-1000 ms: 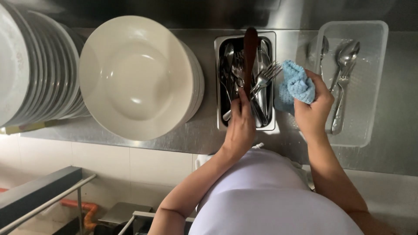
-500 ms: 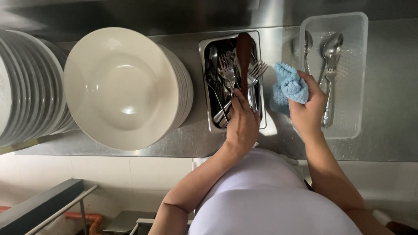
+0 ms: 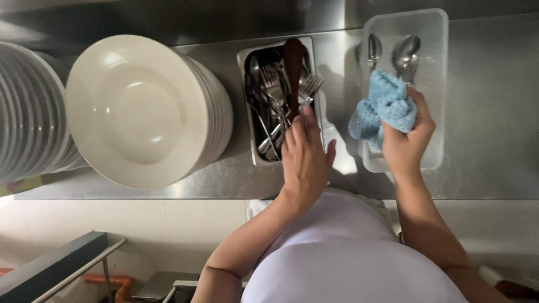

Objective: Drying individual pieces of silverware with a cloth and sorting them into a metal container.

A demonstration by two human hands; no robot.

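The left hand (image 3: 305, 163) reaches into a shiny metal tub (image 3: 247, 106) full of silver forks and spoons (image 3: 275, 106). Its fingers lie close together on the cutlery, next to a smooth dark brown handle (image 3: 293, 67), but I cannot tell if they grip anything. The right hand (image 3: 407, 143) squeezes a soft, fluffy blue cloth (image 3: 384, 106), fingers curled tight around it. The cloth sits over a clear plastic tray (image 3: 435, 84) with two shiny spoons (image 3: 405, 53) in it. A stack of round cream plates (image 3: 140, 109) stands on the grey steel counter (image 3: 494, 112), to the left of the tub.
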